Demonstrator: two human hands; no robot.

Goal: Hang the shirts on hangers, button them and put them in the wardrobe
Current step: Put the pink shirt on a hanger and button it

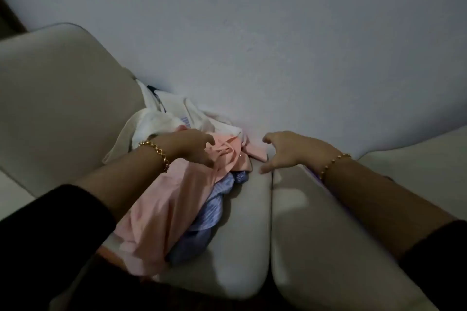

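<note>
The grip of the left hand is apart: fingers and thumb curve loosely over the crumpled top of a pink shirt, at or just above the cloth, with nothing pinched between them. The grip of the right hand is apart too, thumb spread from the fingers, hovering over the bare sofa cushion just right of the heap and holding nothing. Each wrist wears a gold bead bracelet below a dark sleeve. The pink shirt lies uppermost in a loose pile on the left cushion, trailing toward the near edge; a blue striped shirt pokes out from under its right side, and white garments are bunched at the far end against the pale wall. No hanger or wardrobe is in view. The shirt looks light, thin and limp, so it will likely sag and drag its neighbours if pulled from the middle. A better hold is probably the collar or both shoulders, lifted clear so it hangs open; the collar cannot be made out in this dim, creased heap.
</note>
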